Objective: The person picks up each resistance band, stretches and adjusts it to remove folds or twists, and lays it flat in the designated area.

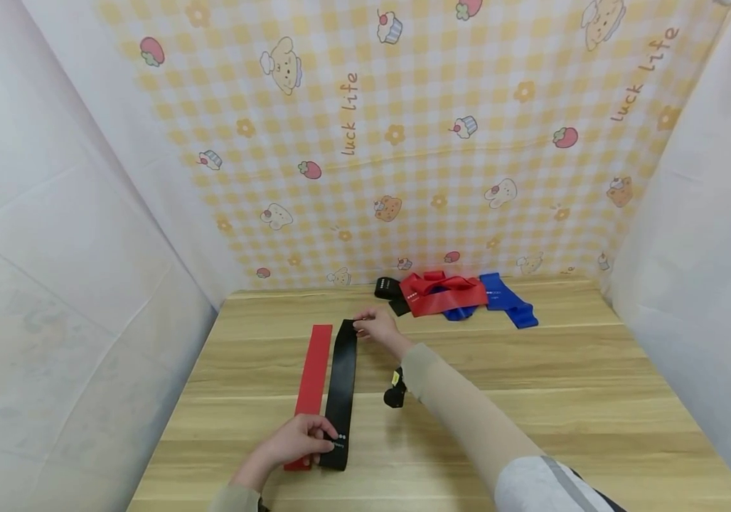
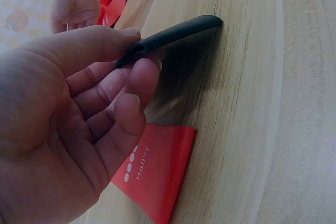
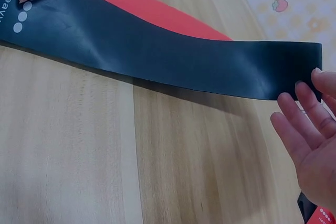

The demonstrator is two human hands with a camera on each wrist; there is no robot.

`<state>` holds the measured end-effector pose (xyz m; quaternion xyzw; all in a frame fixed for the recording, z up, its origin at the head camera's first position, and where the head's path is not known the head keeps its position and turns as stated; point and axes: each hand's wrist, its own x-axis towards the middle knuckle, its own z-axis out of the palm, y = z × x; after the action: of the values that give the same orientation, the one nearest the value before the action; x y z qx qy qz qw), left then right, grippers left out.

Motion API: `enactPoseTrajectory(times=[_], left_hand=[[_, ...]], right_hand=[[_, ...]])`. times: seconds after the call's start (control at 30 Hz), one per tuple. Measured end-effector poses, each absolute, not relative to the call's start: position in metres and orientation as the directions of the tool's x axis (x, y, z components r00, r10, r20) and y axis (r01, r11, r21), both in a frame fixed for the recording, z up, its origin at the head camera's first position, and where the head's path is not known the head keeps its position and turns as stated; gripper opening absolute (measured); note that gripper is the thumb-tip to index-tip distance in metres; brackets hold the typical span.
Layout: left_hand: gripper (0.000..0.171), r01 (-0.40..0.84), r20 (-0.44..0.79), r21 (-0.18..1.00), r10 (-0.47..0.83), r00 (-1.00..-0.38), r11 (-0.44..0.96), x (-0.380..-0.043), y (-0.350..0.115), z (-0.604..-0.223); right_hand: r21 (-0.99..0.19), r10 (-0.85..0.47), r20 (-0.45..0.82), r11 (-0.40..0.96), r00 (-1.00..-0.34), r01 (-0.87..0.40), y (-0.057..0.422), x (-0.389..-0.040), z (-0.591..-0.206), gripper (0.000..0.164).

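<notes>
A black resistance band (image 1: 341, 384), printed X-Heavy in the right wrist view, stretches lengthwise between my two hands. My left hand (image 1: 295, 442) pinches its near end by the edge, thumb on top and fingertips below. At the far end my right hand (image 1: 378, 328) pinches the band's corner between thumb and fingers; that end rises off the wood in the right wrist view. Just left of it a red resistance band (image 1: 314, 370), marked Heavy in the left wrist view, lies flat and straight, its near part partly behind my left hand.
Against the patterned backdrop lie a crumpled red band (image 1: 445, 295), a blue band (image 1: 509, 300) and a folded black band (image 1: 387, 288). A small black object (image 1: 395, 392) with a yellow label shows beside my right forearm. White cloth walls (image 1: 692, 249) flank the wooden table (image 1: 532, 398).
</notes>
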<state>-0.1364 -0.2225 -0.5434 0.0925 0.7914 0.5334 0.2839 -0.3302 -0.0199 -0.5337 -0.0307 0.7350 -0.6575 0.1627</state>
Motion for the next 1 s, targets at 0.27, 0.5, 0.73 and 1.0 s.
enactPoseTrajectory(times=[0.27, 0.5, 0.73, 1.0], left_hand=[[0.012, -0.149, -0.363, 0.886, 0.455, -0.813, 0.440, -0.1379, -0.2232, -0.5443], [0.011, -0.157, -0.376, 0.876, 0.442, -0.814, 0.456, -0.1366, -0.2238, -0.5428], [0.011, -0.158, -0.381, 0.869, 0.430, -0.818, 0.468, -0.1363, -0.2244, -0.5444], [0.011, -0.184, -0.402, 0.862, 0.416, -0.816, 0.472, -0.1362, -0.2242, -0.5473]], right_hand=[[-0.966, -0.248, -0.214, 0.195, -0.945, 0.168, -0.0212, -0.3267, -0.5326, 0.015], [-0.965, -0.245, -0.198, 0.217, -0.949, 0.146, -0.0251, -0.3261, -0.5328, 0.015], [-0.959, -0.244, -0.197, 0.251, -0.949, 0.134, -0.0291, -0.3261, -0.5340, 0.018], [-0.952, -0.296, -0.194, 0.285, -0.935, 0.107, -0.0282, -0.3235, -0.5374, 0.030]])
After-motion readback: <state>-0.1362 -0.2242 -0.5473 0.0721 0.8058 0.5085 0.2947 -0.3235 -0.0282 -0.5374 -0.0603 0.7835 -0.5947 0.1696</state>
